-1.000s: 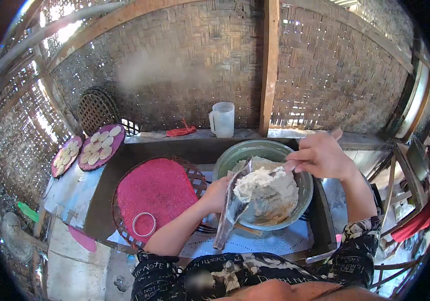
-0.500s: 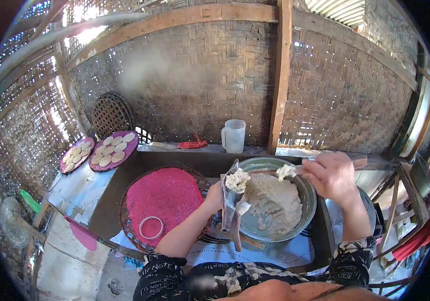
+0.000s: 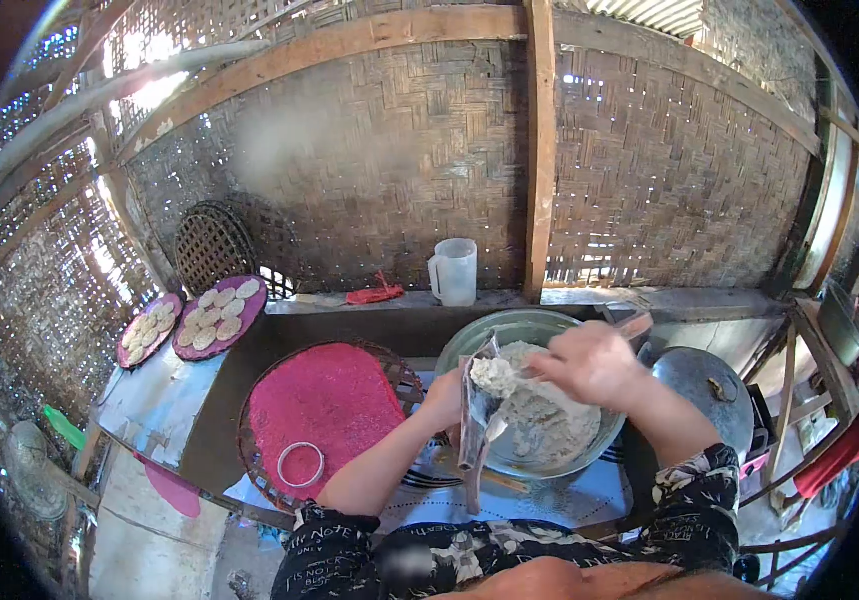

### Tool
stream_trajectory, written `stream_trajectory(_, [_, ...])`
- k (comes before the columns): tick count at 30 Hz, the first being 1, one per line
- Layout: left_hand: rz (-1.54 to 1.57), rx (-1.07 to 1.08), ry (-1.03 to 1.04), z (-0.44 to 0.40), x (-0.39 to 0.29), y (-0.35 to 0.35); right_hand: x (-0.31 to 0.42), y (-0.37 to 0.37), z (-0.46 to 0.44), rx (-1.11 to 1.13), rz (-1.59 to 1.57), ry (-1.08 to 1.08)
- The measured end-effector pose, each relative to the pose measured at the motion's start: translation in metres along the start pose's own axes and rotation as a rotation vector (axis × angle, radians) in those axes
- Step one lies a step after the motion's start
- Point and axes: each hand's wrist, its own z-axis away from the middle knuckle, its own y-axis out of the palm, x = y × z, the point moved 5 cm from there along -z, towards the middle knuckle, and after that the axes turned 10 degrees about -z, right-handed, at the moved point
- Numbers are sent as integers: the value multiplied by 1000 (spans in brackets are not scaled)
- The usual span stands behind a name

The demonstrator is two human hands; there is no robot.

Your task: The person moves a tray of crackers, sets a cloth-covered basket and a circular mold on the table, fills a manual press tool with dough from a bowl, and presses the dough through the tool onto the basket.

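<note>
My left hand [image 3: 441,402] is closed around a wooden holder with a metal-lined trough [image 3: 471,425], tilted over the left rim of a large basin [image 3: 457,338]. A lump of pale dough [image 3: 494,377] sits in the upper part of the trough. My right hand [image 3: 592,365] is closed on a flat wooden spatula [image 3: 635,325], whose end sticks out to the right behind the hand. Its working end is hidden by my fingers, close to the lump. More crumbly dough [image 3: 549,425] fills the basin below.
A round woven tray with a pink cloth [image 3: 324,400] and a white ring [image 3: 301,465] lies to the left. Two purple trays [image 3: 189,345] hold several pale discs. A plastic jug [image 3: 454,272] and red bag [image 3: 374,294] stand at the back; a lidded pot [image 3: 699,385] is right.
My right hand has moved left and down, bringing the spatula to the trough. The left hand still holds the trough. The view has shifted slightly.
</note>
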Motion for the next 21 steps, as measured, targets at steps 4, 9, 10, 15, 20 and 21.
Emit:
stream_trajectory(4, [188, -60, 9, -10, 56, 11, -35, -58, 18, -229, -64, 190])
stream_trajectory(9, [-48, 7, -59, -1, 21, 1, -29, -45, 3, -214, -68, 95])
stream_trajectory(10, [-48, 15, -75, -1, 9, -7, -28, -43, 3, -192, -75, 69])
stream_trajectory(15, [-122, -58, -38, -2, 19, 14, -9, -4, -7, -26, -70, -5])
stream_trajectory(20, [-125, 90, -58, -1, 22, 11, -6, 23, -5, -54, -70, -3])
stream_trajectory(21, [-104, 78, -29, -4, 40, 20, -10, 13, -2, 24, -80, 50])
